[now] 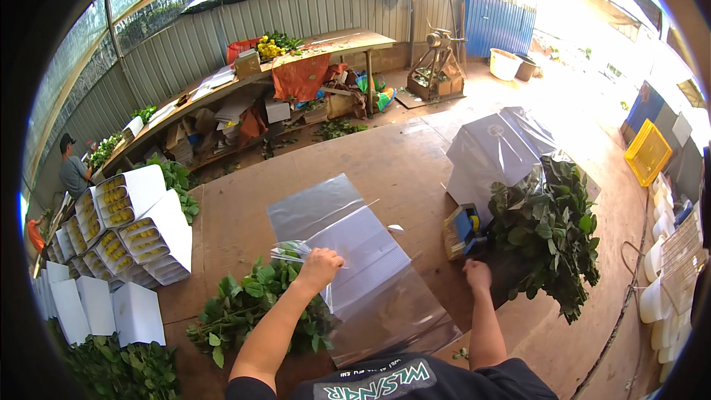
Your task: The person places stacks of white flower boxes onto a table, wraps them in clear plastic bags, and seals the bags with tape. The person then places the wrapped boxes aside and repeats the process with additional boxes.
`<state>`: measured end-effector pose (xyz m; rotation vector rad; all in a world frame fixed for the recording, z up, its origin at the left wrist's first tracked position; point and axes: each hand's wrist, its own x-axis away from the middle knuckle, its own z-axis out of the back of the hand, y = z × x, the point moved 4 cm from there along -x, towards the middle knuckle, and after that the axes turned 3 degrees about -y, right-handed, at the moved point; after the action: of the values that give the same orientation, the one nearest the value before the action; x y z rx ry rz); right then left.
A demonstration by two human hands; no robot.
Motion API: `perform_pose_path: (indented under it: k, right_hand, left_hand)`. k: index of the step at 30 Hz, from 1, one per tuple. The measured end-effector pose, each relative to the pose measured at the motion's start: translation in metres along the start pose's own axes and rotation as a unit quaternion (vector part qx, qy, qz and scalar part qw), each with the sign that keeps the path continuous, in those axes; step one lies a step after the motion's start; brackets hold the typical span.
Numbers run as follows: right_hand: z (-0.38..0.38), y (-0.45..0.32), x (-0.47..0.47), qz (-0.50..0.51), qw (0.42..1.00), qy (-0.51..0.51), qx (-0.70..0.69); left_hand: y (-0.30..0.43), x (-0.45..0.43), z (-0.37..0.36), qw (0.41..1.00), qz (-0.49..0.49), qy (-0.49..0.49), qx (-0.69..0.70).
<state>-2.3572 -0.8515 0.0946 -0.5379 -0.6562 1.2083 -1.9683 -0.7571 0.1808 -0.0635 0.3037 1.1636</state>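
My left hand (323, 266) is closed on the gathered edge of a clear plastic film (300, 250), above a white corrugated sheet (361, 244). The sheet lies on flat clear plastic film (400, 311). Leafy green stems (261, 294) lie under and beside my left forearm. My right hand (477, 275) is lowered near a blue tape dispenser (469, 230); its fingers look curled, and whether they hold anything cannot be made out. Right of it, a large leafy bunch (550, 228) sticks out of a wrapped bundle (491, 150) in clear film.
White-wrapped flower bundles (139, 222) with yellow blooms are stacked at left. Behind stands a long wooden bench (344, 41) with flowers and scraps. A person (74, 166) is at its far left end. A yellow crate (648, 153) and white tubs (655, 303) line the right side.
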Motion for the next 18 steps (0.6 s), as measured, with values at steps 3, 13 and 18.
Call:
perform_pose_path:
  k: [3,13,18]
  right_hand:
    - [-0.019,-0.047,0.021,0.041,0.998,-0.046,0.02]
    - [-0.07,-0.229,0.071,0.232,0.924,-0.14,0.271]
    - [-0.051,-0.188,0.048,0.207,0.856,-0.2,0.43]
  left_hand:
    - [0.0,-0.001,0.001,1.0,0.006,-0.006,0.012]
    - [0.006,-0.001,-0.006,0.999,0.03,-0.029,-0.001]
    - [0.007,-0.002,-0.009,0.995,0.066,-0.063,-0.033]
